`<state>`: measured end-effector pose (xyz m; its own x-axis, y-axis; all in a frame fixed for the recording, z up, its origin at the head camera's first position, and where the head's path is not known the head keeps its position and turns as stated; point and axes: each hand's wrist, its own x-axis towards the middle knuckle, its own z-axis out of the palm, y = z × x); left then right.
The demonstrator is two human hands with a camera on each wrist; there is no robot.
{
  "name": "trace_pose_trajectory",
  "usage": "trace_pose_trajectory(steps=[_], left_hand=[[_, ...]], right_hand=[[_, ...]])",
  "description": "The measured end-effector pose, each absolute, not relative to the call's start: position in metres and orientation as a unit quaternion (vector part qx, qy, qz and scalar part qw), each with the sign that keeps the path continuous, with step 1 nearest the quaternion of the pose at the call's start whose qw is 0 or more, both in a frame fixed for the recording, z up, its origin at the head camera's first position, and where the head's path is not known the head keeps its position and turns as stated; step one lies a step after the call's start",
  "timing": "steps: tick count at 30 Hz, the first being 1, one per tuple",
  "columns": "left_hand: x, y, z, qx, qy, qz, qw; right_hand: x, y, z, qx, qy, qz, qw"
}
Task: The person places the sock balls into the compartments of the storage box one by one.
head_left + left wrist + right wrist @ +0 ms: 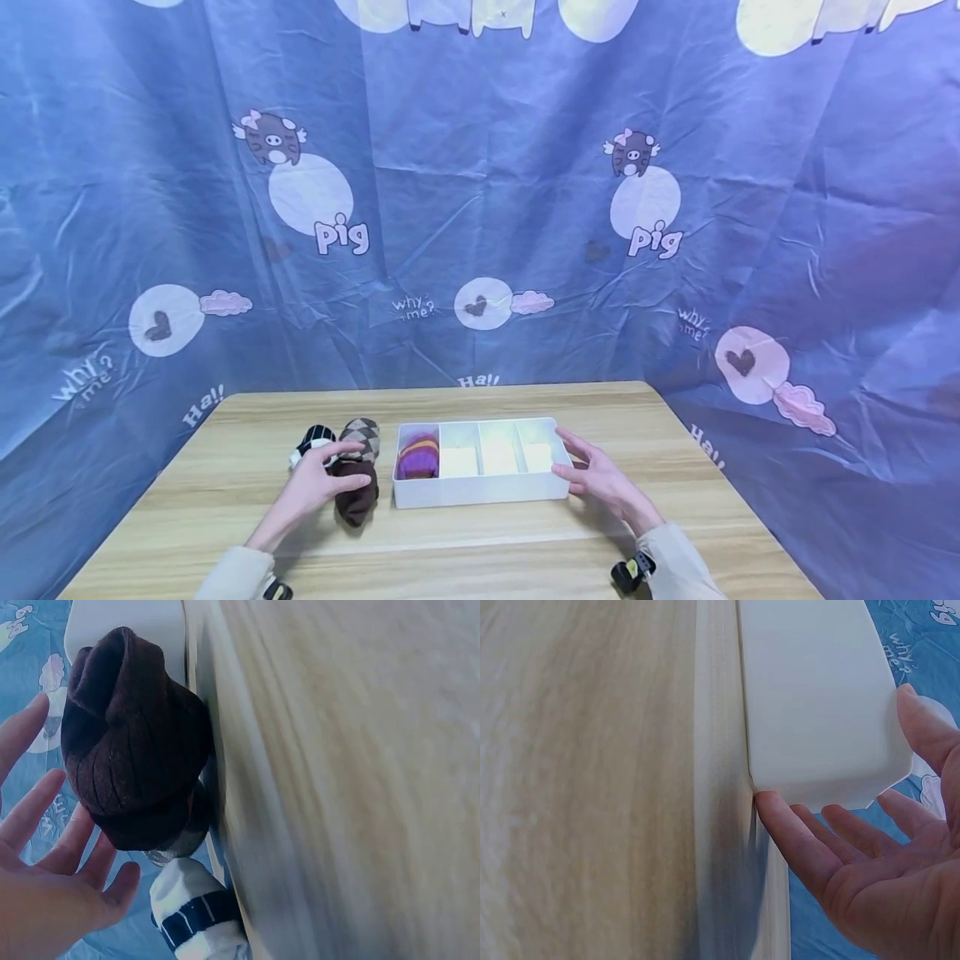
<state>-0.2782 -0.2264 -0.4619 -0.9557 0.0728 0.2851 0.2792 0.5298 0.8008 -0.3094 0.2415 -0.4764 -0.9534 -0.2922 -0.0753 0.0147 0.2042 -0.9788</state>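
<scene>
My left hand (313, 485) hovers around a dark brown rolled sock (356, 493), thumb and fingers spread beside it. In the left wrist view, the fingers lie apart along one side of the brown sock (135, 742). Behind it sit a grey-brown argyle rolled sock (362, 435) and a black-and-white one (318, 437). A white divided box (480, 490) stands right of them, with a purple rolled sock with an orange stripe (418, 457) in its leftmost compartment. My right hand (603, 483) rests its extended fingers against the box's right end, thumb near the front corner.
A light wood-grain table (465, 546) carries everything. Dividers split the box into several compartments. Behind and at both sides of the table hangs a blue curtain (420, 333) with pig prints. Dark wrist devices (633, 572) sit at both cuffs.
</scene>
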Motion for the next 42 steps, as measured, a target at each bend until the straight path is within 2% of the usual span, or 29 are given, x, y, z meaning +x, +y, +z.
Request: trace_pose_trajectory(steps=[13, 18, 29, 42], left_hand=[[-0.28, -0.236, -0.464, -0.118, -0.854, -0.504, 0.048], [-0.282, -0.236, -0.466, -0.123, -0.859, -0.495, 0.039], [-0.286, -0.239, -0.473, -0.193, -0.865, -0.463, 0.005], [-0.284, -0.236, -0.473, -0.206, -0.855, -0.475, -0.019]], right_hand=[[-0.31, 0.242, -0.477, -0.103, 0.762, -0.626, 0.128], [-0.31, 0.243, -0.476, -0.114, 0.759, -0.627, 0.13], [-0.309, 0.242, -0.475, -0.113, 0.759, -0.628, 0.129], [-0.31, 0.243, -0.476, -0.116, 0.757, -0.63, 0.13]])
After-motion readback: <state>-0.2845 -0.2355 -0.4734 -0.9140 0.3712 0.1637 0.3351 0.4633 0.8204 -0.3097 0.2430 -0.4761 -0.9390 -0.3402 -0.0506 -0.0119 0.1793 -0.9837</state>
